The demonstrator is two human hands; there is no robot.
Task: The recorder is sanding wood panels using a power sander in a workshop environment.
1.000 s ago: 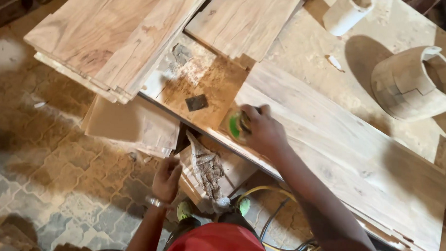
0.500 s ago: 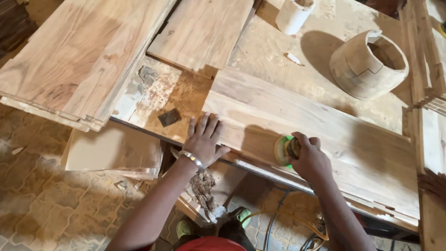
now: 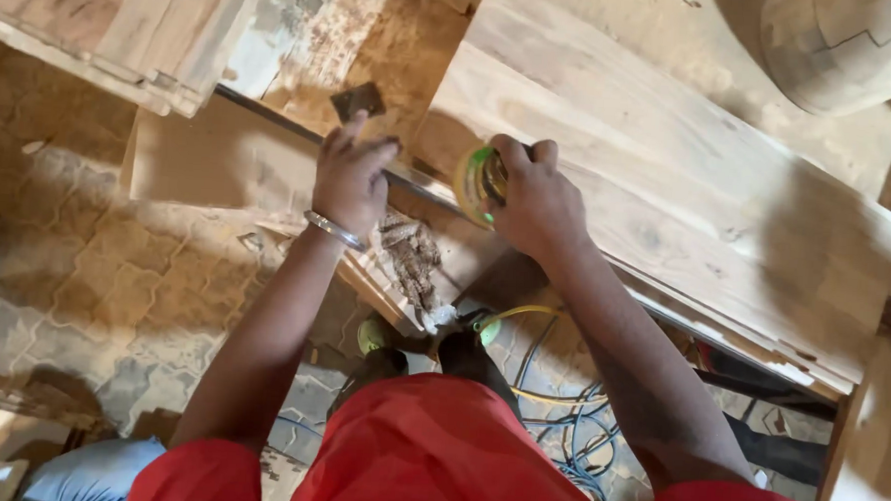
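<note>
Sander [image 3: 477, 182] at board's [image 3: 669, 180] 8 o'clock edge | right hand [image 3: 536, 199] fingers clamped over sander | left hand [image 3: 351, 176] at sander's 9 o'clock, fingers together on bench edge [image 3: 271, 113]

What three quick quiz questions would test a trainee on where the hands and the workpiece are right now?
1. True or false: the right hand holds a round green and yellow tool at the near edge of the wide wooden plank.
2. What does the left hand wear at the wrist? A) a watch B) a metal bangle C) a glove
3. Fill in: the small dark block lies just beyond the left hand's ____.

Key: 1 true. 2 B. 3 fingertips.
</note>
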